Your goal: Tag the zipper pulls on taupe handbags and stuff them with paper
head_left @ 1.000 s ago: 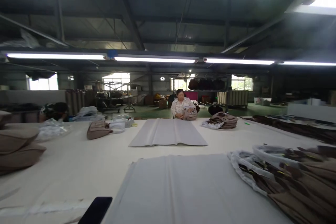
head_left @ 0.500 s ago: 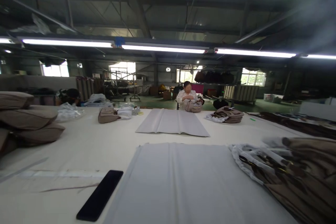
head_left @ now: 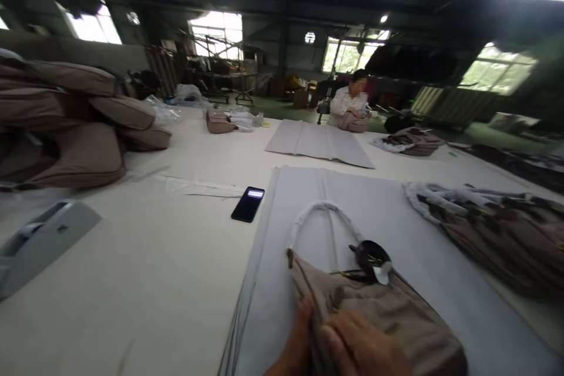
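A taupe bag (head_left: 409, 317) with a white-wrapped handle lies on grey-white sheets (head_left: 304, 188) at the bottom centre. A dark round piece (head_left: 372, 255) and a small white tag rest at its top edge. My left hand (head_left: 295, 341) holds the bag's left side, thumb up along the edge. Just right of it, my right hand (head_left: 363, 343) is closed on the bag's front fabric, with its fingers bent. Both hands are slightly blurred, and their lower parts run out of the frame.
A black phone (head_left: 248, 204) lies left of the sheets. Stuffed taupe bags (head_left: 79, 153) are piled at the left, near a grey dispenser (head_left: 48, 241). More bags (head_left: 497, 229) lie at the right. Across the table a person (head_left: 350, 103) handles a bag.
The view has tilted down and shifted. Both my hands and a taupe bag with its handle now show over the near sheets, where none were before. The phone's screen shows a lit patch.
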Motion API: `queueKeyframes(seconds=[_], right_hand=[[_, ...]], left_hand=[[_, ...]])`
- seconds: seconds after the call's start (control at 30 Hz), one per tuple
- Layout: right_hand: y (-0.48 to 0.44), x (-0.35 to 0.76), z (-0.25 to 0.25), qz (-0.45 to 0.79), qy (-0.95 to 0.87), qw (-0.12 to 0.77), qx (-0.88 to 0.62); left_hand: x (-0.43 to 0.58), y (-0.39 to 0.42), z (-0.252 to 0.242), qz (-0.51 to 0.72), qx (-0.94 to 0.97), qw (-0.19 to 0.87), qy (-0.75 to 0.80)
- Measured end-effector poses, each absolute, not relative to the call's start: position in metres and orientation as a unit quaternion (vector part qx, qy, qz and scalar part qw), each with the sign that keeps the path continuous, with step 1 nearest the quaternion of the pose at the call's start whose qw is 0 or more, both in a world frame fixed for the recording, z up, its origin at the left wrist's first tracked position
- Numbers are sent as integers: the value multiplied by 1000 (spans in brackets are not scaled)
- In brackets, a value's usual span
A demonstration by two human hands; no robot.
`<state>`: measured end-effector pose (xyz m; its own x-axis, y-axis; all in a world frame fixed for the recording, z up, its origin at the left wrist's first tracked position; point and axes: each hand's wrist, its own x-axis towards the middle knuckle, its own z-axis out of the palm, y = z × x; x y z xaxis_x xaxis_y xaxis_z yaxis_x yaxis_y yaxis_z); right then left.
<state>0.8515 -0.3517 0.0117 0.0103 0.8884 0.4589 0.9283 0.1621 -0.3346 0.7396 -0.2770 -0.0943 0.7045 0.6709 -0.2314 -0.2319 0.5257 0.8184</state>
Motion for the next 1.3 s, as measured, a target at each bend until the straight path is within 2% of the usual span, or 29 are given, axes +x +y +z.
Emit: queueKeyframes(seconds=[0.1,0.17,0.23,0.4,0.57,0.63,0.7,0.77,0.83,0.9,1.0,1.13,1.3], right_hand=[[-341,867,6,-37,-521,346,-780],[-338,905,-4,-7,-361,320,-876],[-335,940,-16,104,-277,271,-916],[-332,938,-26,285,-301,236,-879],[-345,833,-39,444,-302,370,-758],[-351,779,-57,499,-310,359,-725],[-354,731,-73,546,-412,278,-675],[-351,701,-80,514,-532,227,-633],[-335,691,-77,396,-607,240,-646],[-307,696,-73,241,-651,262,-671],[-258,709,-76,90,-718,184,-665],[-211,705,-99,48,-781,36,-622],[-190,687,-107,31,-796,18,-605]], left_hand=[[725,-270,-94,277,310,870,266],[719,-265,-100,310,255,859,318],[716,-262,-105,329,246,836,365],[685,-235,-97,319,346,806,358],[571,-143,-77,252,455,798,304],[514,-99,-70,208,603,700,323],[465,-66,-63,147,779,470,388],[431,-50,-59,128,812,354,446],[417,-54,-59,127,824,288,471],[421,-72,-63,115,857,240,441],[442,-109,-76,55,920,199,334],[460,-134,-94,-14,949,165,267],[438,-134,-87,-8,965,130,229]])
